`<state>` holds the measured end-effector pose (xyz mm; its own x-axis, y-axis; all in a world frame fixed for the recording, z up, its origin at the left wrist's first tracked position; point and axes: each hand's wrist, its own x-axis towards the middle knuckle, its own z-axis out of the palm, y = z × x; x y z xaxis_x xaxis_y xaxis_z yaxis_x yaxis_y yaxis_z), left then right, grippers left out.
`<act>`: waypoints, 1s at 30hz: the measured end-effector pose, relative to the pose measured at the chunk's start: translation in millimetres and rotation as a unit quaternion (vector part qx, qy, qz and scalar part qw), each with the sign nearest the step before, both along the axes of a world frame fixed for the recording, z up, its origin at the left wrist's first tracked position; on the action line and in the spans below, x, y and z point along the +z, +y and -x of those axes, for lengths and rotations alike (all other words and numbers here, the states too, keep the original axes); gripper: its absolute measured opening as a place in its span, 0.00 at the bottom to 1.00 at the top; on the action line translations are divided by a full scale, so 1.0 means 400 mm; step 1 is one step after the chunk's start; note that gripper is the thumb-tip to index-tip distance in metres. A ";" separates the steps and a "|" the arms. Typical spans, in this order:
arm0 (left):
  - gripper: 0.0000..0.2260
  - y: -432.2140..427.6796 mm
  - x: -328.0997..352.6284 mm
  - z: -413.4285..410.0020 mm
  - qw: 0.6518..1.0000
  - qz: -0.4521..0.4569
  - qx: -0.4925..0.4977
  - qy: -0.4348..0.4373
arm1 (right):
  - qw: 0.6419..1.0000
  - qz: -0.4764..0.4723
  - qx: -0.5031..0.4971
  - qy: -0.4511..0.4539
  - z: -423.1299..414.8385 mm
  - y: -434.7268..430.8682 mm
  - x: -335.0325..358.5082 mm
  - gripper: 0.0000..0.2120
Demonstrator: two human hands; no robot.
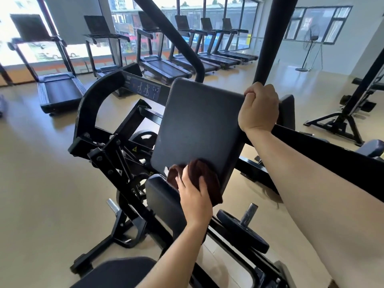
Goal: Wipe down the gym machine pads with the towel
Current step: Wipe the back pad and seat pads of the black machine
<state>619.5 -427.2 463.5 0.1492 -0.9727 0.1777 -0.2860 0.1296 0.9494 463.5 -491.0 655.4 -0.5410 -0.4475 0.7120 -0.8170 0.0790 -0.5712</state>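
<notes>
We are holding a dark brown towel [197,169] in our left hand [195,198], and we are pressing it against the lower edge of a large dark rectangular machine pad [199,121]. The grip of this hand is holding the towel: the fingers are sinking into the bunched cloth and the thumb is lying on top of it. One part of the towel is hanging down to the right of the hand, over the lower right corner of the pad. The pad is standing tilted, with its top leaning away from us.

Just below the towel, a smaller dark padded cushion [164,200] is sitting on the black steel frame, and our left wrist is passing over it.

Our right hand [259,109] is reaching up to the top right corner of the large pad. Its grip is closing tightly around a thick black upright metal bar [272,38], with the knuckles turning toward the pad.

Under the left forearm, a round black weight plate [241,231] is sitting on a short grey peg of the machine. Behind the machine, a row of black treadmills [60,92] is standing on the beige floor [41,173] along the big windows.
</notes>
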 end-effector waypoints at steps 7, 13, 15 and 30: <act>0.22 -0.066 0.029 -0.027 0.992 0.094 -0.067 -0.058 | 0.926 -0.104 0.031 0.361 -0.075 0.015 -0.060 0.20; 0.21 -0.301 0.087 -0.107 0.995 0.092 -0.013 -0.035 | 0.877 -0.156 0.000 0.454 -0.092 -0.011 -0.103 0.18; 0.22 -0.381 0.083 -0.148 0.998 0.065 0.010 -0.002 | 0.872 -0.143 -0.019 0.468 -0.094 -0.018 -0.108 0.17; 0.22 -0.115 -0.038 -0.075 0.999 -0.008 -0.014 0.041 | 0.871 -0.153 -0.026 0.466 -0.106 -0.008 -0.103 0.19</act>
<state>649.6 -473.2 448.3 0.1362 -0.9792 0.1502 -0.2030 0.1208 0.9717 505.9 -494.0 614.3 0.1827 -0.6862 0.7041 -0.9052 0.1621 0.3928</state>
